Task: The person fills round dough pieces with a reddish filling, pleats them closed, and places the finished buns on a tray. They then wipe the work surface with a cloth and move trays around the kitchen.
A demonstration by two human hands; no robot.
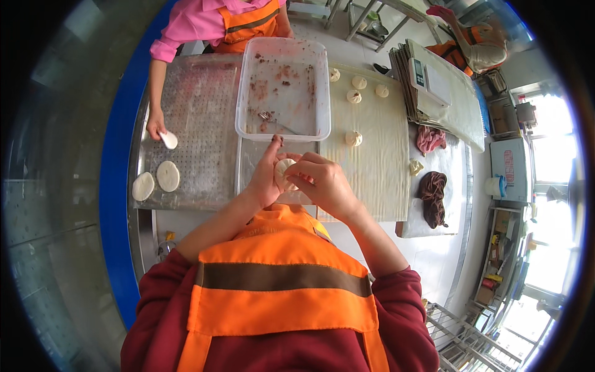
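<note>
A small pleated bun (284, 168) sits between my hands over the near edge of the table. My left hand (265, 178) cups it from the left, with a finger stretched away from me. From the right, my right hand (328, 183) pinches its top with bent fingers; the fingertips partly hide the bun. Just beyond my hands stands a clear plastic tub (310, 68) with scraps of dark filling and a utensil (268, 116) in it. To the right, several shaped buns, the nearest bun (354, 139) among them, stand on a pale sheet (372, 173).
At the left, a co-worker's hand (156, 125) holds a dough round (168, 140) over a perforated metal surface (201, 124). Two dough rounds (168, 176) lie nearer. On the right are stacked trays (455, 115), a scale (431, 84), a pink cloth (431, 139) and a brown cloth (433, 198).
</note>
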